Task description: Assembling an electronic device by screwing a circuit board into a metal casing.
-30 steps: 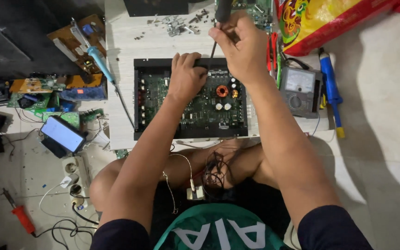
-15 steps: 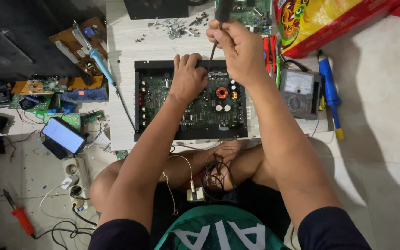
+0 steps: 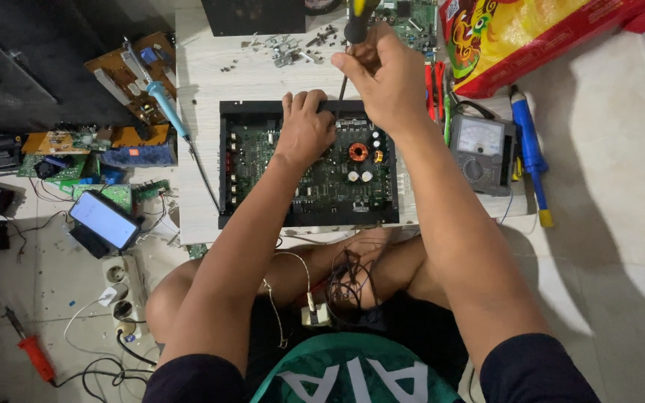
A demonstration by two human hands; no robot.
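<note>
The right hand [image 3: 386, 78] is closed around a screwdriver [image 3: 354, 30] whose shaft points down at the far edge of the open circuit board [image 3: 307, 164], while the left hand [image 3: 304, 130] lies flat on that board with fingers curled over its far rim. The board rests on the pale bench [image 3: 203, 82], with a grey multimeter [image 3: 479, 153] just right of it and a blue soldering iron [image 3: 169, 108] to its left.

At frame centre, the left hand [image 3: 306, 128] presses on the far edge of an open circuit board [image 3: 309, 166]. The right hand [image 3: 388, 78] wraps a screwdriver [image 3: 354, 26] held upright above it. A grey meter [image 3: 479, 153] lies to the right.
</note>
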